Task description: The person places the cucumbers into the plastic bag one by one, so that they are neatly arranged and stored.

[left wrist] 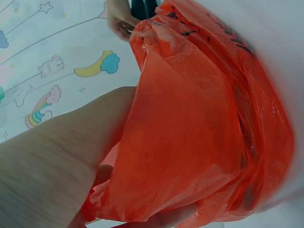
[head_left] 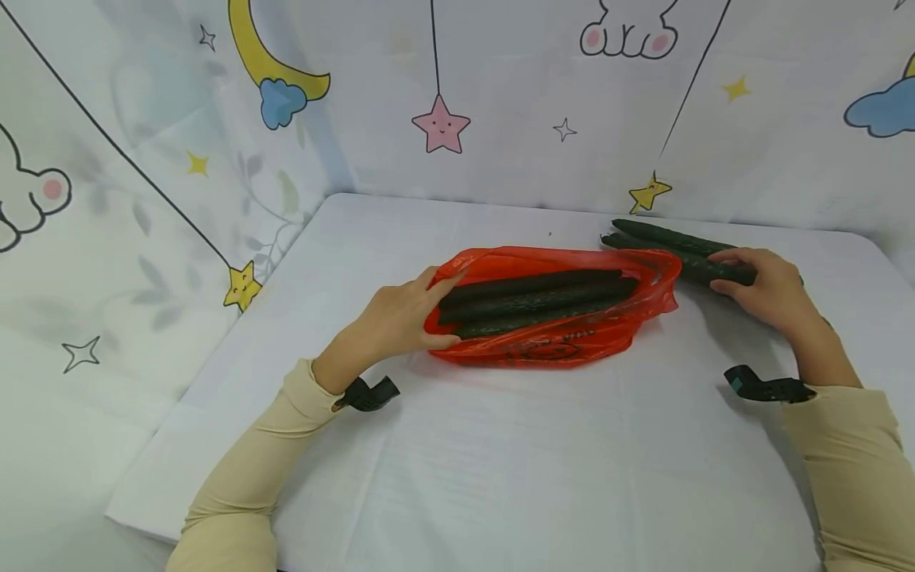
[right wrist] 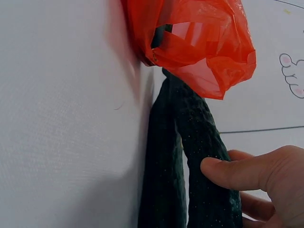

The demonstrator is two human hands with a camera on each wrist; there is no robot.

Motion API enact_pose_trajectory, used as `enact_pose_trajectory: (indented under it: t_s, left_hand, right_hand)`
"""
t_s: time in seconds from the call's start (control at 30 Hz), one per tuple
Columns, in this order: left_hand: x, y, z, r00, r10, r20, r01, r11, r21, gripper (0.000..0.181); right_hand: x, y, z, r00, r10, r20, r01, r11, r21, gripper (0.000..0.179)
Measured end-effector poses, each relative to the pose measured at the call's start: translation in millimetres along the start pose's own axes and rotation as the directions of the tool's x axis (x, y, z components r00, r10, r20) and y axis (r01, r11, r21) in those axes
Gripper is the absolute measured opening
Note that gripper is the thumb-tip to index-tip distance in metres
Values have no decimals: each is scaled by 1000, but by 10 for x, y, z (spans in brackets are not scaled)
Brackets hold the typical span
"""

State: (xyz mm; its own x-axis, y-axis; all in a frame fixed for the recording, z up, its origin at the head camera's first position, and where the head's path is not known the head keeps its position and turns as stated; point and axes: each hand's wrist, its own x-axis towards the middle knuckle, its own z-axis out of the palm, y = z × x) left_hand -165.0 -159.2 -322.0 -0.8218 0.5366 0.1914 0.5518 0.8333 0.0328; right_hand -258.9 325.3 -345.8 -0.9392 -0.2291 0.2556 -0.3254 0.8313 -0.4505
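Note:
A red plastic bag (head_left: 557,351) lies on its side, with several dark green cucumbers (head_left: 536,302) showing through its opening. My left hand (head_left: 396,319) holds the left end of the bag, thumb and fingers spread across its edge; in the left wrist view the red film (left wrist: 180,128) covers part of the fingers. To the right, my right hand (head_left: 770,290) grips a cucumber (head_left: 704,268) between thumb and fingers. The right wrist view shows the thumb on this cucumber (right wrist: 197,123) and a second cucumber (right wrist: 161,166) alongside. The bag's right end overlaps their tips.
A white-covered table (head_left: 515,461) carries everything. Behind it rises a white cloth backdrop (head_left: 500,48) printed with stars, a moon and clouds. Dark straps with small devices sit at the left wrist (head_left: 368,395) and right wrist (head_left: 768,388).

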Motion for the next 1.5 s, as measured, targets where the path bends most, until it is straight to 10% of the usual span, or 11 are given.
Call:
enact_pose_trajectory:
  t_s: [1.5]
  left_hand:
    - [-2, 5, -10, 1000, 2, -7, -2, 1000, 2, 82]
  right_hand:
    - [-141, -644, -415, 994, 21, -105, -23, 1000, -21, 36]
